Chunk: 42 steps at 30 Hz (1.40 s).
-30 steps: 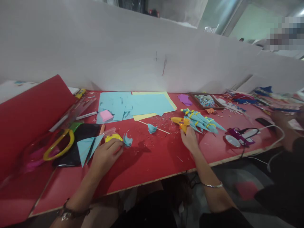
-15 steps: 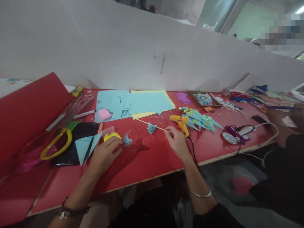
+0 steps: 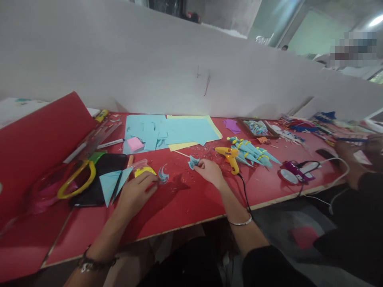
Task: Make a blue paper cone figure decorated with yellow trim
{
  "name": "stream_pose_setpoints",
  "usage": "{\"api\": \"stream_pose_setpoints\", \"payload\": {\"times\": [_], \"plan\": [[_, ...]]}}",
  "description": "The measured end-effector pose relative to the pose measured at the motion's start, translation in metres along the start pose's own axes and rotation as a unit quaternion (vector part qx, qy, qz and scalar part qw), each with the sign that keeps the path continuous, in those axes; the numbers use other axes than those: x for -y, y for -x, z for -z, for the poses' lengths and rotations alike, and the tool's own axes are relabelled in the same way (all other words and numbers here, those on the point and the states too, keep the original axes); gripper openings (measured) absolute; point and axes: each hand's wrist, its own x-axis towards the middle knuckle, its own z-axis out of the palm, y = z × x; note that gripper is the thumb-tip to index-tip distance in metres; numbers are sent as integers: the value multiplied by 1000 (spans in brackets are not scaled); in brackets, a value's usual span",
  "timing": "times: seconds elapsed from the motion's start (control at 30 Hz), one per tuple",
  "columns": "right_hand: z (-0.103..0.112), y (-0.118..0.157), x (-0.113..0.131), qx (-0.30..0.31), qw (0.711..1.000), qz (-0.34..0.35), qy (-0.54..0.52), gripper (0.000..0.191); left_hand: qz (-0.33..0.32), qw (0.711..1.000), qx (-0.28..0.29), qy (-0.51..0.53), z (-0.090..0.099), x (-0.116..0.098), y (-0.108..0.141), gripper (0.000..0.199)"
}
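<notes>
My right hand (image 3: 209, 172) pinches the edge of a small folded light-blue paper piece (image 3: 193, 162), which lies by a thin white stick (image 3: 181, 154). My left hand (image 3: 138, 191) rests with bent fingers beside a yellow object (image 3: 145, 171) and thin curled blue paper strips (image 3: 163, 174); whether its fingers grip anything is hidden. Two blue paper triangles (image 3: 110, 183) lie left of that hand. To the right of my right hand is a yellow glue gun (image 3: 229, 154), and past it a bundle of blue paper cones (image 3: 253, 153) with yellow bands.
Blue and yellow sheets (image 3: 191, 129) lie at the back of the red table (image 3: 179, 207). Yellow-handled scissors (image 3: 77, 179) and a black flat item (image 3: 112, 161) are left. Rightward are a tray (image 3: 257, 128), a purple device (image 3: 295, 172), cables and another person's arm (image 3: 348, 161).
My right hand has moved left from the stick's right end to the folded blue piece and now pinches it. The left hand stays near the yellow object. The view has shifted slightly.
</notes>
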Motion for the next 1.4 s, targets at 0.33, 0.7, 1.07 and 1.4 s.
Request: {"api": "stream_pose_setpoints", "payload": {"times": [0.33, 0.7, 1.07, 1.4], "plan": [[-13, -1, 11, -36, 999, -29, -11, 34, 12, 1000, 11, 7, 0, 1, 0, 14], [-27, -9, 15, -76, 994, 64, -43, 23, 5, 1000, -6, 18, 4, -3, -2, 15], [-34, -15, 13, -66, 975, 131, -169, 9, 27, 999, 18, 33, 0, 1, 0, 14], [-27, -9, 6, 5, 939, 208, -272, 6, 66, 969, 133, 196, -3, 0, -6, 11]]}}
